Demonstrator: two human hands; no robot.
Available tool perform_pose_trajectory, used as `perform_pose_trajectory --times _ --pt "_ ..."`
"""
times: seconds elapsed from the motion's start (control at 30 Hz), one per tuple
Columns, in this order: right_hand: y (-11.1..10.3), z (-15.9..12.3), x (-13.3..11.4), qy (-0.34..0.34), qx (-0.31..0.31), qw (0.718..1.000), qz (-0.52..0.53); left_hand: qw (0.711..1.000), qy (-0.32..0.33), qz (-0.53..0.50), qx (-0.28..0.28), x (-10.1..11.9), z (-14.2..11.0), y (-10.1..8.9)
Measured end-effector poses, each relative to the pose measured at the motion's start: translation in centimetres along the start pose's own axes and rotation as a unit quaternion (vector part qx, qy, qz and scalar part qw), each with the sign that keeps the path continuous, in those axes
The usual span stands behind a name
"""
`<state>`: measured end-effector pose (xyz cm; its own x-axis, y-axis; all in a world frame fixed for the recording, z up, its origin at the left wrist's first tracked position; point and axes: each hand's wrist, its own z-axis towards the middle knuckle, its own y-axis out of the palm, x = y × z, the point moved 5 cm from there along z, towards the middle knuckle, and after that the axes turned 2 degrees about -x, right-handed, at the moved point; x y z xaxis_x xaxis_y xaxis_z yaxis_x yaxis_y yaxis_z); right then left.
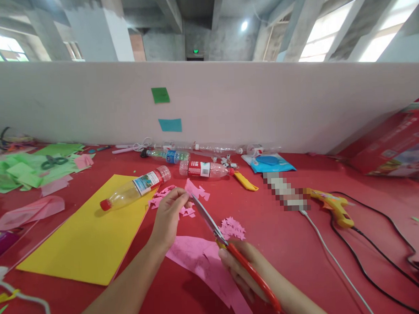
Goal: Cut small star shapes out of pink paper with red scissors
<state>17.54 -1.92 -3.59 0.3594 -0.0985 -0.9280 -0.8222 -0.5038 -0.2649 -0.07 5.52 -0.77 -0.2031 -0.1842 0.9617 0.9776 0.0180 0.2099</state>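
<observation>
My right hand [245, 261] grips a pair of scissors [247, 268] with red handles, its blades pointing up and to the left. My left hand [170, 213] is closed in a pinch at a small piece of pink paper [194, 188]. The blade tips lie close to that paper; whether they touch it I cannot tell. Below both hands lies a larger curved sheet of pink paper [206, 262]. Small pink cuttings [231, 228] form a pile right of the blades, and more pink scraps [159, 199] lie beside and behind my left hand.
A yellow sheet [85, 244] carries a plastic bottle [138, 188]. Behind stand a lying red-labelled bottle [205, 169], a yellow cutter [245, 181] and a blue packet [269, 163]. Rightward are a yellow glue gun [331, 207] and cables. Green paper [17, 170] heaps at left; a white partition [245, 105] closes the back.
</observation>
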Motion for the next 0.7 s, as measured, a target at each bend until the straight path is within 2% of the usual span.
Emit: perform_pose_trajectory --times 0.2,0.47,0.7 --pt "0.0 -0.2 -0.4 -0.031 -0.02 0.999 -0.019 0.999 0.021 0.043 -0.009 0.5 0.0 0.2" --pt "0.3 -0.6 -0.6 0.026 -0.039 0.997 0.053 0.998 0.027 0.056 -0.021 0.8 0.1 0.2" --pt "0.4 -0.9 -0.8 0.012 -0.048 0.998 0.048 0.998 0.023 0.059 -0.031 0.9 0.1 0.1"
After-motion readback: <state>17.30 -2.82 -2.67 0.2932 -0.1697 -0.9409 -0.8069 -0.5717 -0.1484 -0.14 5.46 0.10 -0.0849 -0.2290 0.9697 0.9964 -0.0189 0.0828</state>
